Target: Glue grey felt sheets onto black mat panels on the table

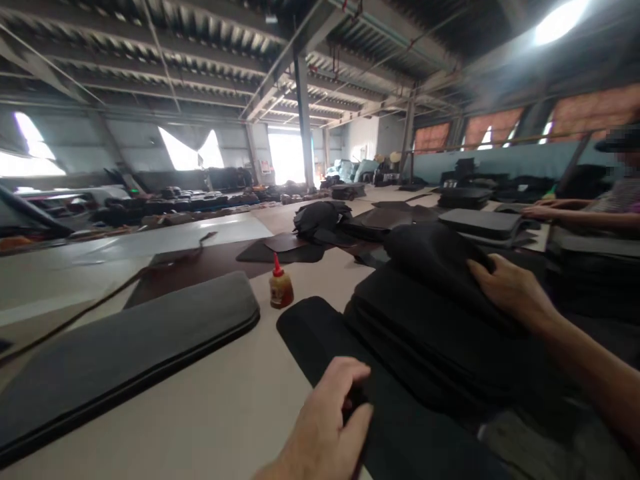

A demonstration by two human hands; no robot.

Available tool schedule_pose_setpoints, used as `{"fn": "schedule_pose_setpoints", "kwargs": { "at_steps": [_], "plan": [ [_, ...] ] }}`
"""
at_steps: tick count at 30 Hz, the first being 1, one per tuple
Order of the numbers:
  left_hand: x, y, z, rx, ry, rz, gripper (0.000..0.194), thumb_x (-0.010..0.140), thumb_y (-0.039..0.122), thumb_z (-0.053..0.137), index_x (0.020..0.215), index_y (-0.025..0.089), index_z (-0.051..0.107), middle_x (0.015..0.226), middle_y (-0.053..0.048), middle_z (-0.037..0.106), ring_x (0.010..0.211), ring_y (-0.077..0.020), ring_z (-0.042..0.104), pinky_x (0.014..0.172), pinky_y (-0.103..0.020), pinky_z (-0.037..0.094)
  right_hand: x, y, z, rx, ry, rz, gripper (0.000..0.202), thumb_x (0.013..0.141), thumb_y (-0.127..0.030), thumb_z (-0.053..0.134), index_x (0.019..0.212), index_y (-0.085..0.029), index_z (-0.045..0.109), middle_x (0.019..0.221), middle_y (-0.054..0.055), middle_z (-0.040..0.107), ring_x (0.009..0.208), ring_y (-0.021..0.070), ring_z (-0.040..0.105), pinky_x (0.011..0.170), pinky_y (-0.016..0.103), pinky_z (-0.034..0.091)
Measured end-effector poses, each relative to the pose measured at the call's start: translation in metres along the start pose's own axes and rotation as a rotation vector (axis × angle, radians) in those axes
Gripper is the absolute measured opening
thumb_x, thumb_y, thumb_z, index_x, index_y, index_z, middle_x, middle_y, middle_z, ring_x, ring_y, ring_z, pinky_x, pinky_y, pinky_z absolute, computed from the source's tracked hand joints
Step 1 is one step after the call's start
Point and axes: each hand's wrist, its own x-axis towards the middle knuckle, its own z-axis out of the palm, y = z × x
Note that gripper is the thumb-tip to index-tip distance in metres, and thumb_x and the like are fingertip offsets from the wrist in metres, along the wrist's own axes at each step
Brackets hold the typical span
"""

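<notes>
Your right hand (513, 287) pinches a black sheet (435, 257); left hand (325, 417), can't tell if gripping (bottle label (275, 292) unreadable, btw).

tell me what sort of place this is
Likely a workshop or factory floor: exposed roof beams, a stack of dark sheets on a broad worktable, and another person at the right.

Bottle label (275, 294) — unreadable; no text legible elsewhere.
</notes>
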Motion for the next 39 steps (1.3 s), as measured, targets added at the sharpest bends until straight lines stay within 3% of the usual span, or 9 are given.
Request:
{"fn": "schedule_pose_setpoints", "kwargs": {
  "at_steps": [5,11,20,27,35,39],
  "plan": [
    [0.049,0.003,0.063,-0.054,0.241,0.085,0.039,0.083,0.006,0.054,0.118,0.023,0.059,0.121,-0.007,0.061,0.112,-0.0223,0.058,0.095,-0.038,0.050,-0.001,-0.005,-0.002,-0.036,-0.011,0.032,0.049,0.097,-0.052,0.042,0.121,-0.015,0.063,0.115,0.020,0.069,0.108,0.0377,0.064,0.089,0.041,0.046],
    [0.068,0.008,0.093,-0.049,0.470,0.024,0.028,0.081,0.006,0.059,0.105,0.020,0.061,0.105,-0.006,0.063,0.104,-0.0244,0.057,0.094,-0.043,0.049,-0.005,-0.008,-0.002,-0.008,0.047,0.044,0.047,0.098,-0.052,0.045,0.118,-0.014,0.066,0.113,0.018,0.070,0.107,0.0330,0.065,0.089,0.037,0.047],
    [0.063,-0.002,0.094,-0.066,0.431,0.127,0.035,0.084,0.005,0.057,0.115,0.021,0.062,0.112,-0.006,0.065,0.107,-0.0233,0.056,0.096,-0.040,0.048,-0.007,-0.010,-0.003,0.009,0.081,0.044,0.046,0.098,-0.050,0.048,0.119,-0.013,0.066,0.114,0.018,0.070,0.108,0.0319,0.065,0.092,0.037,0.047],
    [0.062,0.001,0.089,-0.065,0.378,0.178,0.052,0.083,-0.001,0.058,0.130,0.022,0.059,0.121,-0.006,0.065,0.114,-0.0222,0.053,0.104,-0.040,0.043,-0.006,-0.010,-0.004,0.000,0.091,0.040,0.047,0.097,-0.049,0.050,0.120,-0.012,0.066,0.114,0.019,0.070,0.110,0.0334,0.064,0.093,0.039,0.047],
    [0.063,0.011,0.085,0.001,0.461,0.207,0.030,0.083,0.005,0.065,0.108,0.021,0.067,0.110,-0.007,0.065,0.109,-0.0248,0.055,0.098,-0.043,0.044,-0.006,-0.009,-0.004,-0.043,0.110,0.040,0.048,0.096,-0.050,0.049,0.121,-0.013,0.067,0.112,0.019,0.070,0.107,0.0334,0.065,0.091,0.039,0.048],
    [0.061,0.013,0.088,0.059,0.417,0.296,0.031,0.083,0.005,0.062,0.109,0.022,0.067,0.116,-0.007,0.064,0.114,-0.0255,0.054,0.101,-0.044,0.043,-0.005,-0.009,-0.005,-0.062,0.121,0.036,0.048,0.096,-0.051,0.049,0.120,-0.014,0.068,0.113,0.018,0.070,0.106,0.0327,0.065,0.091,0.038,0.048]
  ]
}}
